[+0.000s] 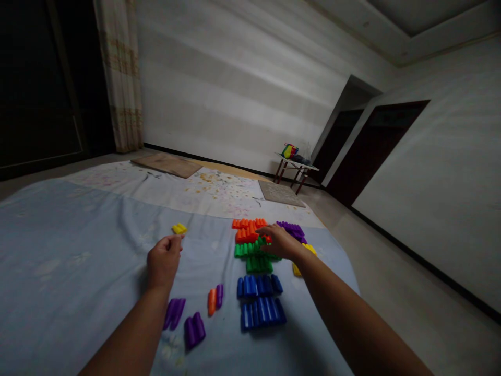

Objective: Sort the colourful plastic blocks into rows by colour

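Observation:
My left hand [163, 259] is over the cloth on the left, its fingers curled together. Whatever may be in them is hidden. Just beyond its fingertips lie small yellow plastic pieces [179, 228]. My right hand [281, 241], fingers stretched and apart, is over rows of tube-shaped orange pieces [245, 234] and green pieces [246, 250]; I cannot tell whether it touches them. Blue pieces [262, 312] form two rows nearer me. Purple pieces [290, 228] and yellow pieces [297, 270] lie beyond and beside my right wrist, partly covered.
Loose purple pieces [194, 331] and an orange piece [212, 302] lie between my forearms. All rest on a pale blue flowered cloth [97, 250]. Two flat boards [168, 164] lie at its far edge. Farther back stands a small table [297, 163] with colourful bags.

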`<state>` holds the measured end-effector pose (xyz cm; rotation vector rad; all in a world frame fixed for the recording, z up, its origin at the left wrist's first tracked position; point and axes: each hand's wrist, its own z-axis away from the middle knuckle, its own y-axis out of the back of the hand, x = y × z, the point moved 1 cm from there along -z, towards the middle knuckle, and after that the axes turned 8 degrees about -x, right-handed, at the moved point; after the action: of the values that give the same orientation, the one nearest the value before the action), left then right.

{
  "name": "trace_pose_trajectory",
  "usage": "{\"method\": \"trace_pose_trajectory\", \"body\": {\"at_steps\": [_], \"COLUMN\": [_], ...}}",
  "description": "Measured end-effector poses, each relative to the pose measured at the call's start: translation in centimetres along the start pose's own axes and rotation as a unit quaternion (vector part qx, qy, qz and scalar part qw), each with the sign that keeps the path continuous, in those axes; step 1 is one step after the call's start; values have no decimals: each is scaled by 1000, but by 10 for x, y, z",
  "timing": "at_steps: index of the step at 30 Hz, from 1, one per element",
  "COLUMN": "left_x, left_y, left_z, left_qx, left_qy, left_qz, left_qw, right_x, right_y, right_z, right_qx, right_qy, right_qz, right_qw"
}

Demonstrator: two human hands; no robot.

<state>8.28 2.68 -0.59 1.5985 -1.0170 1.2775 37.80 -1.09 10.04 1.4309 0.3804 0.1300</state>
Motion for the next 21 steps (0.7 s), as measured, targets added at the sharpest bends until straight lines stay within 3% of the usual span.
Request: {"method": "trace_pose_trajectory", "body": {"at_steps": [7,11,21], "left_x": [1,2,1], "left_y": [0,0,0], "left_z": [1,1,0], "left_qx": [1,8,0], "left_qy": [18,19,15], "left_qz": [-3,-4,-1], "left_qw": [1000,1000,1000], "right_x": [12,24,35], "right_y": [-2,0,-2], "right_z": [13,11,6], "right_qx": [2,24,13], "right_qy": [-8,-27,-42], "right_qz": [2,4,27], "right_qw": [1000,999,999]}}
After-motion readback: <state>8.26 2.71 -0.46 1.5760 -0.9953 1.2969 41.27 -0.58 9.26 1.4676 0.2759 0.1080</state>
